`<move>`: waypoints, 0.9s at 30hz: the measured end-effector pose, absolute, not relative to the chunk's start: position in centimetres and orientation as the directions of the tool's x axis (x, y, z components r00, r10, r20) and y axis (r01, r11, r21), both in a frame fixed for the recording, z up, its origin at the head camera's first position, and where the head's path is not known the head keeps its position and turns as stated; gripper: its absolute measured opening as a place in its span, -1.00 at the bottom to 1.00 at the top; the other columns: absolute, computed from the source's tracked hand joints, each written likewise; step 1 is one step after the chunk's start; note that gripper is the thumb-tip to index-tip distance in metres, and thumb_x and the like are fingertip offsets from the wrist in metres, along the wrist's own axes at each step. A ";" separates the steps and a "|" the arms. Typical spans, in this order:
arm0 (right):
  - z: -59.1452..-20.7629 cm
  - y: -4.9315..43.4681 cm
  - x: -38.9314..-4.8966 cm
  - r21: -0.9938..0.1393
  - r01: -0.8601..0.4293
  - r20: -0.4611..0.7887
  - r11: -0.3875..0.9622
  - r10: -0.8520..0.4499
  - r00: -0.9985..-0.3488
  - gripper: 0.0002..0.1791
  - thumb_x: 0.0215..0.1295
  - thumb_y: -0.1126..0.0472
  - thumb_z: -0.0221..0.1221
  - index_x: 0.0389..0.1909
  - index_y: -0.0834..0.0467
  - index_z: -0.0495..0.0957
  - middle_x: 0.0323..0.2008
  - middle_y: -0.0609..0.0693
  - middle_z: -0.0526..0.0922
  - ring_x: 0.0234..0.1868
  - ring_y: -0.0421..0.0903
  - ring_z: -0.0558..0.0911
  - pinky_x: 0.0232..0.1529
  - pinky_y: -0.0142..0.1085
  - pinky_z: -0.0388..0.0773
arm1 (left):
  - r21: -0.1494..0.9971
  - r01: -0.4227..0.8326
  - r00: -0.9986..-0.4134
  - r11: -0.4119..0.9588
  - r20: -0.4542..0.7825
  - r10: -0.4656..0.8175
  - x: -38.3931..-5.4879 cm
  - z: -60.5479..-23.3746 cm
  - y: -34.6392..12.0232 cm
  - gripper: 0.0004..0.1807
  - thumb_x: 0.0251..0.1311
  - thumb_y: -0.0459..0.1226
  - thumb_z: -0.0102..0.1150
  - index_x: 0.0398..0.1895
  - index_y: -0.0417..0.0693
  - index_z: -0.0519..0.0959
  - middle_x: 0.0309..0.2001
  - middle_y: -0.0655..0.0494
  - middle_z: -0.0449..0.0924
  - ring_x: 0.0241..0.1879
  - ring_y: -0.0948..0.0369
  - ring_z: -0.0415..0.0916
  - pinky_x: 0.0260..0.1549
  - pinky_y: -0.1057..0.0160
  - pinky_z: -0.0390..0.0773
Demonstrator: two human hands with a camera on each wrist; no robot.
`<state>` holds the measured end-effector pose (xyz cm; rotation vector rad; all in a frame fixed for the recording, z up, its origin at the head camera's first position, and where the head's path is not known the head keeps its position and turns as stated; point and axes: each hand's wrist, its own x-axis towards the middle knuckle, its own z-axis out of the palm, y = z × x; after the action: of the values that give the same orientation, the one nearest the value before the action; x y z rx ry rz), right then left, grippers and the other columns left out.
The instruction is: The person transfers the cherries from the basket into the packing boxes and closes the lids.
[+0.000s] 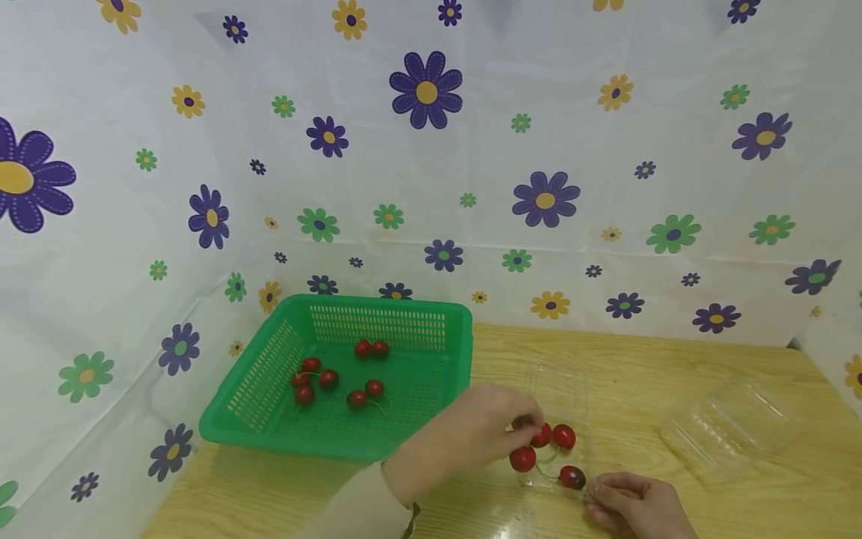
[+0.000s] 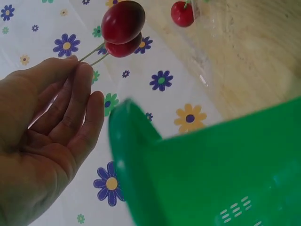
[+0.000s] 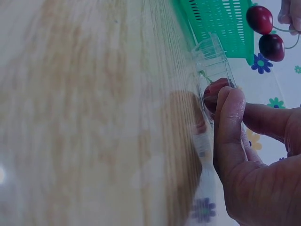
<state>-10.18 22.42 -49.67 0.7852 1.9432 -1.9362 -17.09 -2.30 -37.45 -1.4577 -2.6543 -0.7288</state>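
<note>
My left hand (image 1: 471, 427) pinches the thin green stems of a pair of red cherries (image 2: 123, 22), which dangle from its fingertips in the left wrist view. Under that hand lies a clear plastic box (image 1: 557, 389) with its lid part folded back. Two more cherries, one of them (image 1: 572, 477) dark on one side, sit in the box with a green stem between them. At the near right corner, my right hand (image 1: 636, 503) grips the box edge between thumb and fingers. The right wrist view shows this hand (image 3: 235, 136) hiding part of a cherry behind the clear wall.
A green plastic basket (image 1: 465, 337) with slotted walls stands on the left, holding several cherries (image 1: 328, 379) in groups. Another clear plastic container (image 1: 734, 427) lies on the wooden table (image 1: 646, 359) at the right. Flower-print cloth (image 1: 471, 165) hangs behind and at the sides.
</note>
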 end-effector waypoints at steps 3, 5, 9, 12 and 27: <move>-49.7 22.5 -10.2 -0.825 0.562 -0.563 -0.057 0.172 -0.809 -0.75 0.30 0.40 0.30 -0.07 0.49 0.62 -0.38 0.15 0.79 -0.37 0.03 0.81 -0.27 -0.25 0.78 | 0.362 0.805 -0.567 0.470 0.236 0.789 -16.9 -38.0 -1.9 -0.91 0.34 -0.30 0.31 -0.19 -0.02 0.76 -0.25 0.23 0.80 -0.39 0.53 0.54 -0.36 0.75 0.39; -49.7 22.5 -10.2 -0.825 0.562 -0.563 -0.059 0.175 -0.808 -0.75 0.30 0.40 0.30 -0.08 0.48 0.62 -0.39 0.15 0.79 -0.37 0.03 0.81 -0.28 -0.24 0.78 | 0.355 0.799 -0.578 0.486 0.231 0.783 -16.7 -38.1 -1.6 -0.91 0.34 -0.30 0.31 -0.18 -0.02 0.76 -0.25 0.24 0.80 -0.40 0.54 0.52 -0.38 0.75 0.38; -49.7 22.4 -10.2 -0.824 0.563 -0.564 -0.059 0.179 -0.806 -0.76 0.30 0.40 0.30 -0.08 0.48 0.62 -0.40 0.15 0.79 -0.38 0.02 0.81 -0.29 -0.25 0.78 | 0.316 0.794 -0.595 0.520 0.223 0.772 -16.5 -38.4 -1.2 -0.91 0.35 -0.28 0.30 -0.17 0.01 0.76 -0.25 0.27 0.79 -0.41 0.55 0.49 -0.38 0.75 0.39; -49.6 22.4 -10.1 -0.823 0.563 -0.566 -0.068 0.177 -0.805 -0.76 0.30 0.41 0.30 -0.08 0.48 0.62 -0.39 0.15 0.79 -0.38 0.03 0.81 -0.29 -0.25 0.78 | 0.252 0.811 -0.581 0.529 0.237 0.779 -16.4 -38.9 -0.9 -0.92 0.35 -0.27 0.30 -0.19 0.02 0.75 -0.27 0.28 0.78 -0.41 0.52 0.52 -0.37 0.74 0.40; -49.5 22.4 -10.2 -0.821 0.565 -0.571 -0.087 0.171 -0.803 -0.72 0.30 0.44 0.29 -0.03 0.52 0.57 -0.37 0.15 0.79 -0.37 0.05 0.81 -0.27 -0.23 0.78 | 0.101 0.795 -0.600 0.599 0.284 0.748 -15.6 -41.5 0.7 -0.95 0.34 -0.25 0.31 -0.30 0.09 0.71 -0.41 0.33 0.70 -0.49 0.53 0.46 -0.46 0.69 0.40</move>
<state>-10.18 22.40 -49.51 0.8034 1.9033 -1.9669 -15.64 0.66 -41.51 -1.2793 -2.6141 -0.3213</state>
